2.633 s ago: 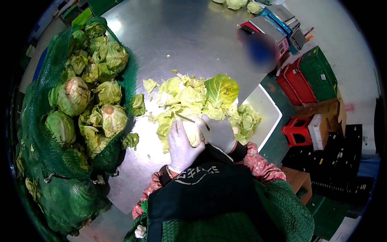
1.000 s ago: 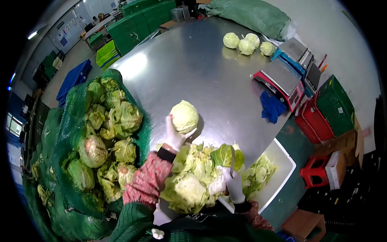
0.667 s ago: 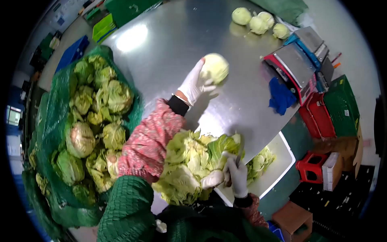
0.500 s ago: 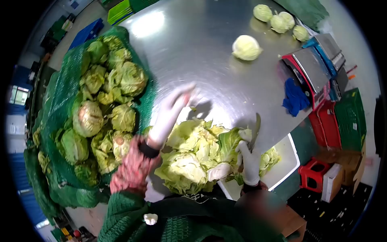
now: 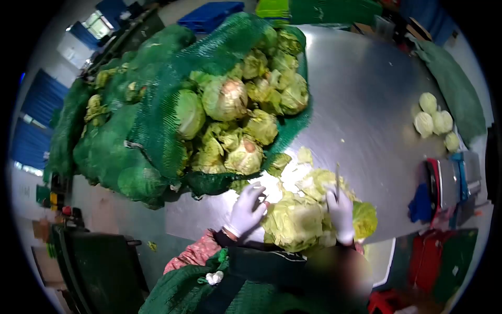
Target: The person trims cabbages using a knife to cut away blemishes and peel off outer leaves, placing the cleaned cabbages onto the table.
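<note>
My left hand (image 5: 246,210), in a white glove, is beside the left edge of the leaf pile. Its fingers are apart and curved, with nothing in them. My right hand (image 5: 341,213), also gloved, is wrapped round a knife (image 5: 338,178) whose narrow blade points up and away from me. Between my hands, close to my body, lies a heap of pale green cabbage leaves (image 5: 294,224). A greener leafy piece (image 5: 364,220) sits just right of my right hand. Looser leaves (image 5: 314,180) spread on the metal table (image 5: 361,99) beyond the heap.
A green mesh sack (image 5: 172,120) of untrimmed cabbages (image 5: 225,98) lies open at the left. Several trimmed cabbages (image 5: 442,122) cluster at the far right. Near them are scales (image 5: 448,183) and a blue cloth (image 5: 420,203). A white bin (image 5: 384,259) stands below the table edge.
My view has swung left. My left hand has drawn back from over the table to the leaf heap. The lone trimmed cabbage now sits against the others. The knife is still in my right hand.
</note>
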`<action>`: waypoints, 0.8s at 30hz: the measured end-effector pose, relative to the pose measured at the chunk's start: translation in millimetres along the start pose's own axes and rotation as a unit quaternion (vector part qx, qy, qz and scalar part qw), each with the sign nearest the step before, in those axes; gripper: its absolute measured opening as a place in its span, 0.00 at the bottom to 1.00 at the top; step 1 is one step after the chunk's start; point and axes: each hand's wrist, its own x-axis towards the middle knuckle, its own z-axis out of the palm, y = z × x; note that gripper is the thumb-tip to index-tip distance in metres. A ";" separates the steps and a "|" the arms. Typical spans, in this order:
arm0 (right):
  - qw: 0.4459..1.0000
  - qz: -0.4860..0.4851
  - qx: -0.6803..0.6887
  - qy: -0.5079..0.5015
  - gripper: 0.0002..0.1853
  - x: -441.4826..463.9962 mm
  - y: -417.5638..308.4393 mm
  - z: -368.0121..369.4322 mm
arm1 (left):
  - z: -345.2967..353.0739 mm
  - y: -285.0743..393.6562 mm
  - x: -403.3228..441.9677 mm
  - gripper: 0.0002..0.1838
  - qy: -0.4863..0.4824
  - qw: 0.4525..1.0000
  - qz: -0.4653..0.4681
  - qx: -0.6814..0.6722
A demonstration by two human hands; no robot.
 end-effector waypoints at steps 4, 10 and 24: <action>0.950 -0.198 -0.235 0.063 0.21 45.3 13.4 32.1 | 2.6 -5.4 -24.7 0.50 -0.201 0.973 0.092 0.072; 0.893 -0.126 -0.426 -0.069 0.18 50.3 50.0 41.6 | 93.7 12.7 -23.8 0.51 -0.211 0.951 0.196 0.116; 0.911 0.104 -0.250 0.311 0.24 -195.5 228.6 -181.9 | 160.5 131.1 -30.9 0.27 -0.460 0.793 0.340 -0.212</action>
